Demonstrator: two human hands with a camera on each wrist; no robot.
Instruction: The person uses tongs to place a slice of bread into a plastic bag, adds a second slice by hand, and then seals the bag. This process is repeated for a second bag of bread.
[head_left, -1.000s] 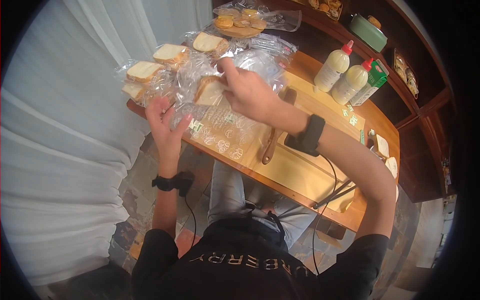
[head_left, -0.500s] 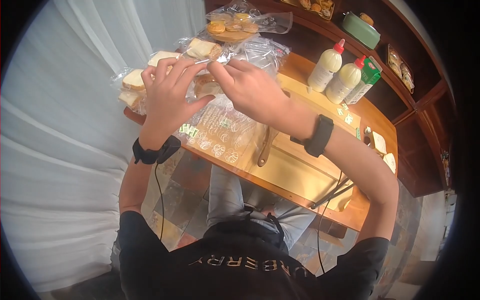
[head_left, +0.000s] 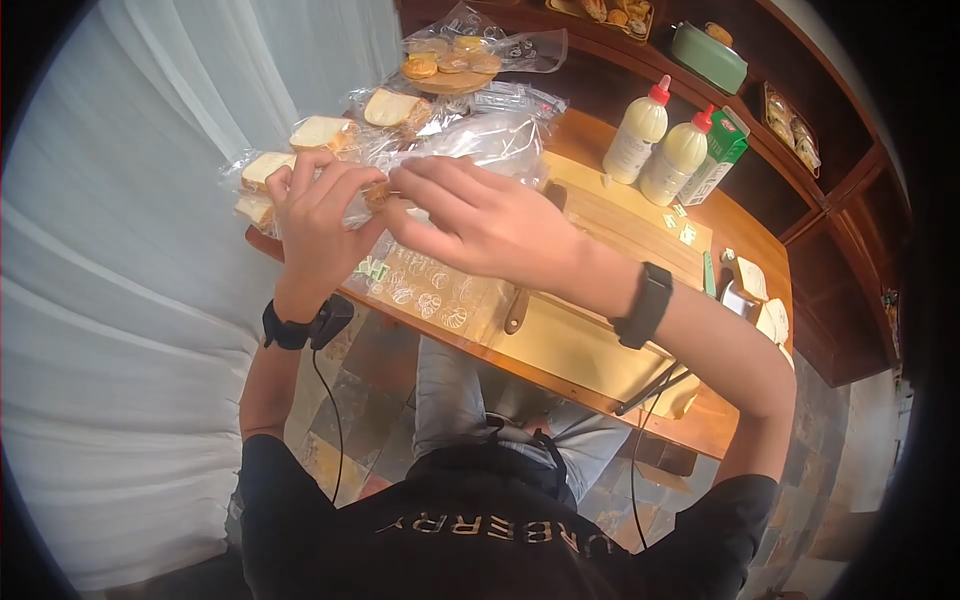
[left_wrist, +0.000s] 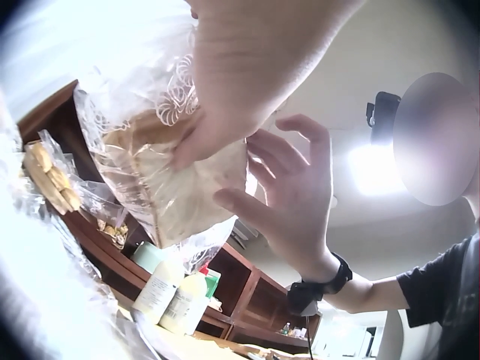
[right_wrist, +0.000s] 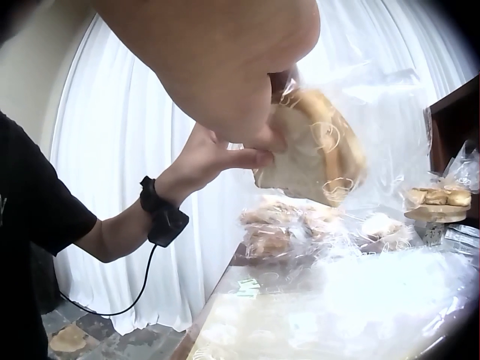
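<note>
A thick piece of sliced white bread with a brown crust [left_wrist: 191, 199] is inside a clear printed plastic bag [right_wrist: 360, 112], held up above the table. My left hand [head_left: 325, 215] grips it from the left, its thumb pressed on the bread's flat face in the left wrist view. On the other side, my right hand [head_left: 480, 215] holds the bagged bread with thumb and fingers. In the head view both hands hide most of it. Below lies another clear bag with white printing [head_left: 428, 303].
Several bagged breads [head_left: 325, 133] stand along the left side, near the white curtain [head_left: 130, 250]. Behind are buns on a wooden stand [head_left: 455, 82]. Farther right are two red-capped bottles [head_left: 637, 135], a green carton [head_left: 722, 155], a cutting board [head_left: 630, 235] and bread slices [head_left: 750, 278].
My left hand, apart with fingers spread a second ago, came over to the bag and now grips the bread. My right hand shifted left and turned with it.
</note>
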